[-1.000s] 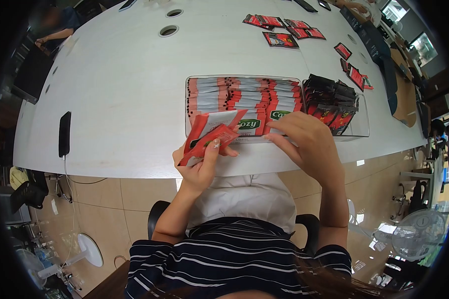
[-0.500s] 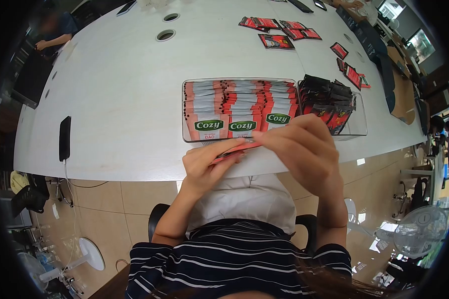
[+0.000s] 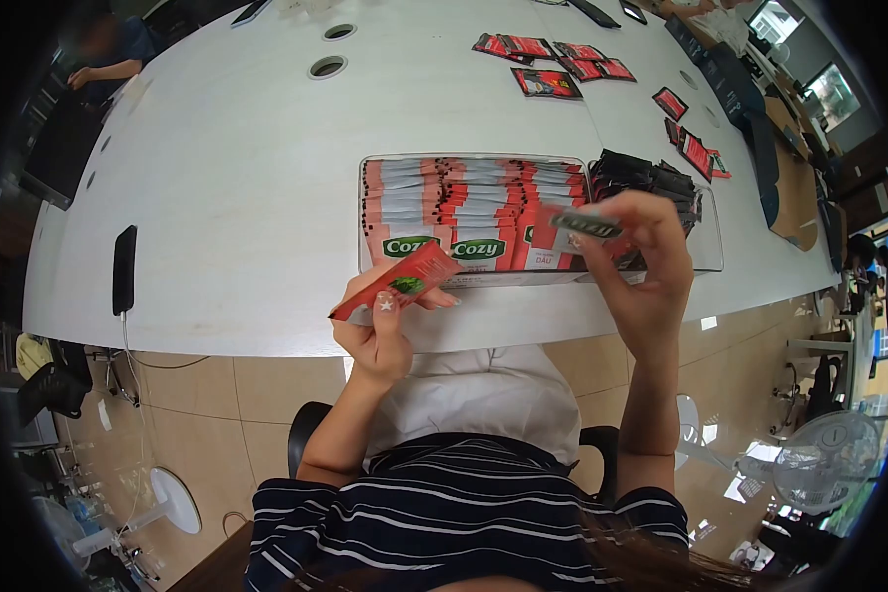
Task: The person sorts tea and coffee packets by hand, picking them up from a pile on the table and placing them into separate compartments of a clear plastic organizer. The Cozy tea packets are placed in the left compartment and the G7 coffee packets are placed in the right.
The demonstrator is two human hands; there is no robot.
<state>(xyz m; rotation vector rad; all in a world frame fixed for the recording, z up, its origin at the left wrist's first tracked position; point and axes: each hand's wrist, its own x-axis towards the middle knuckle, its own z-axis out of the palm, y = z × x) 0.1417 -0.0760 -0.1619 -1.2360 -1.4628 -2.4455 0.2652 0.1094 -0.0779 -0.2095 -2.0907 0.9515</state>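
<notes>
My left hand [image 3: 375, 340] grips a red sachet [image 3: 416, 274], held tilted over the table's front edge with the thumb on its face. Pinched in my right hand [image 3: 651, 261] is another Cozy sachet [image 3: 580, 225], smeared by motion, above the right column of the clear tray [image 3: 362, 222]. Upright red and pink Cozy sachets [image 3: 479, 249] fill that tray in three columns. Black-and-red sachets [image 3: 651, 178] stand in the tray's right end, partly hidden behind my right hand.
Loose red-and-black sachets [image 3: 548, 83] lie farther back, with several more [image 3: 696, 153] at the right. A black phone [image 3: 125, 268] with a cable lies at the left. Cardboard boxes [image 3: 789, 187] line the right edge. Another person [image 3: 118, 59] sits at the far left.
My hands have moved apart. The right hand has gone right and up over the tray with one sachet; the left has drawn back leftward, its sachet now facing up.
</notes>
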